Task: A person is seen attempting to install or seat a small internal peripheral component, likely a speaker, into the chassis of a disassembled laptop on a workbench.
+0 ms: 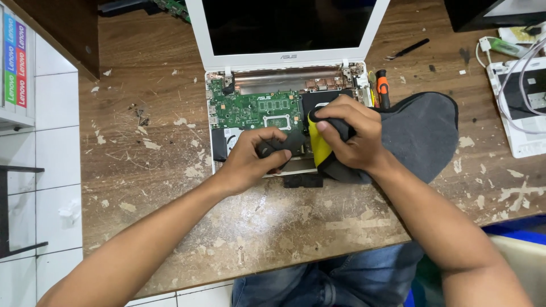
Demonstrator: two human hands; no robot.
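A white laptop (pixel 219 149) lies opened up on the worn wooden table, its green circuit board (pixel 250 108) exposed below the dark screen (pixel 284 23). My left hand (pixel 250 156) rests on the laptop's lower part, fingers curled over a small black part (pixel 267 149). My right hand (pixel 350 133) grips a yellow and black bundle (pixel 319 145) of cloth-like material, pressed on the laptop's right side. A grey cloth (pixel 421 131) spreads out to the right under that hand.
An orange-handled screwdriver (pixel 383 88) lies by the laptop's right hinge. A black tool (pixel 409 48) sits further back. A white device with cables (pixel 520 102) occupies the right edge. The table's front edge (pixel 273 273) is near my lap; white tiled floor lies left.
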